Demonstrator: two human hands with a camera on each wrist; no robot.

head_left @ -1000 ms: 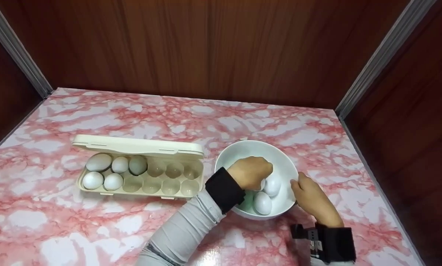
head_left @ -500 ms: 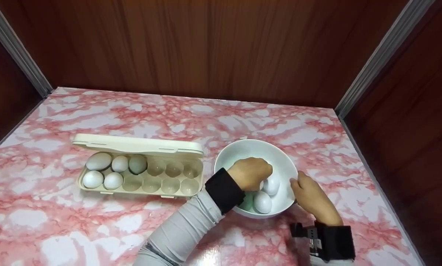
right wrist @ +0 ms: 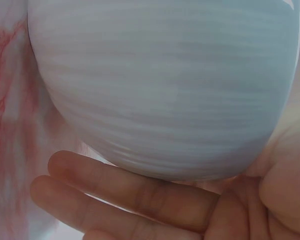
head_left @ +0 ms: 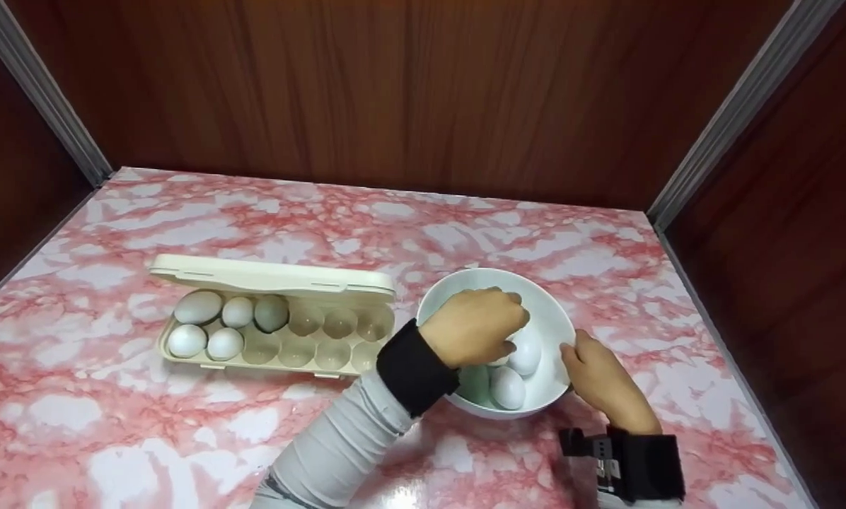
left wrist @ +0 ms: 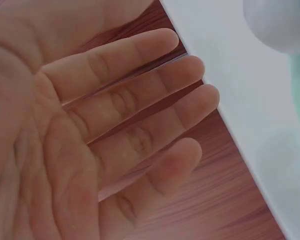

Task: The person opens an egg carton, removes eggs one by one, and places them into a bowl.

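Eggs point(head_left: 508, 387) lie in the bowl point(head_left: 552, 317); left hand point(head_left: 474, 327) has lifted slightly, fingers spread, empty. Right hand point(head_left: 600, 378) still cups the bowl's side.

My left hand point(head_left: 474, 326) has lifted a little inside the round white ceramic bowl point(head_left: 550, 318) and now sits higher, nearer the far rim, covering more of the smooth white eggs point(head_left: 508, 387). In the left wrist view its fingers point(left wrist: 140, 95) are spread straight, holding nothing.
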